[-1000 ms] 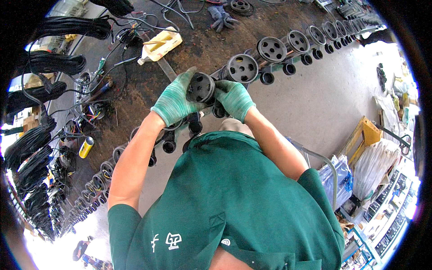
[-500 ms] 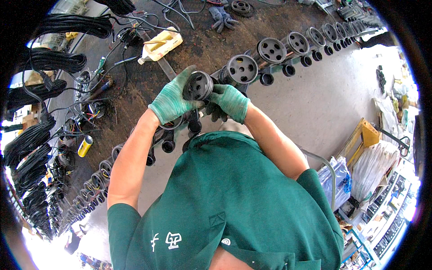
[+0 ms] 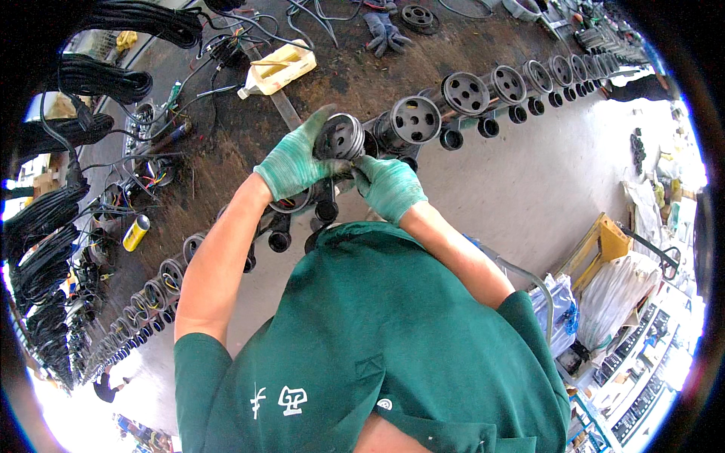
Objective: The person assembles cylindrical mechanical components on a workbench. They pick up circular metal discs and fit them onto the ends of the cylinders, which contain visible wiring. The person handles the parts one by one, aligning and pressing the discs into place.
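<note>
- Pulley wheel [image 3: 340, 137], black with round holes in its face, is sitting at the near edge of the dark workbench [image 3: 226, 151], in line with the long row of matching wheels, and I am holding it between both gloved hands.
- My left hand [image 3: 293, 160] is curling around the wheel's left side, fingers wrapping over its rim.
- My right hand [image 3: 387, 185] is closing on the wheel's lower right, fingertips pressing against it just under the face.
- Just to the right, the next wheel [image 3: 412, 121] is standing on the bench edge, with more wheels [image 3: 506, 84] running away beyond it.
- Below my hands, short black tubes [image 3: 280, 240] are hanging off the bench edge.
- Farther back on the bench, a cream plastic jug [image 3: 276, 69] is lying on its side.
- A yellow can [image 3: 135, 233] is lying to my left among loose wires.
- Coils of black cable [image 3: 91, 79] are piling along the bench's far left.
</note>
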Available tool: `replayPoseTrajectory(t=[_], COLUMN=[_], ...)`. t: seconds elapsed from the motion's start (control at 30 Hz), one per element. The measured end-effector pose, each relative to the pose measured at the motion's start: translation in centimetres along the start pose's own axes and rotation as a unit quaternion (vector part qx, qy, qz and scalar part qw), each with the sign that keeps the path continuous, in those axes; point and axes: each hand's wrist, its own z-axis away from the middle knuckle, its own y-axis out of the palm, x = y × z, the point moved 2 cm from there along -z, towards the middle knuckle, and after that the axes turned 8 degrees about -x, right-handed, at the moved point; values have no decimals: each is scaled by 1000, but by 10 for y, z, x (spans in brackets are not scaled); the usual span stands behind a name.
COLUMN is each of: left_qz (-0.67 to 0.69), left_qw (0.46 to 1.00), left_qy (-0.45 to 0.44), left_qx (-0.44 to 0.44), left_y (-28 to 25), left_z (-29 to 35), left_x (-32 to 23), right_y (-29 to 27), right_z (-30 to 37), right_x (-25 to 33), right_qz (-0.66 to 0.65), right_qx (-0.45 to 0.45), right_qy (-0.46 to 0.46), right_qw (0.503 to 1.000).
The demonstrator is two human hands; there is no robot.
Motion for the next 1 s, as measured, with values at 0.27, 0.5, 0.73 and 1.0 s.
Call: replayPoseTrajectory(t=[0.27, 0.5, 0.73, 1.0], left_qz=[-1, -33, -28, -1], left_qw=[1000, 999, 1000, 1000], left_qy=[2, 25, 5, -4], left_qx=[1, -12, -7, -1], left_y=[0, -1, -2, 0], left_z=[0, 1, 2, 1], left_x=[-6, -3, -8, -7], right_y=[6, -4, -15, 5], right_z=[-6, -11, -26, -24], right_x=[4, 13, 22, 0], right_qz=[-6, 55, 72, -15], right_qx=[29, 79, 148, 94], right_qy=[3, 22, 62, 31], right_qw=[1000, 995, 984, 995])
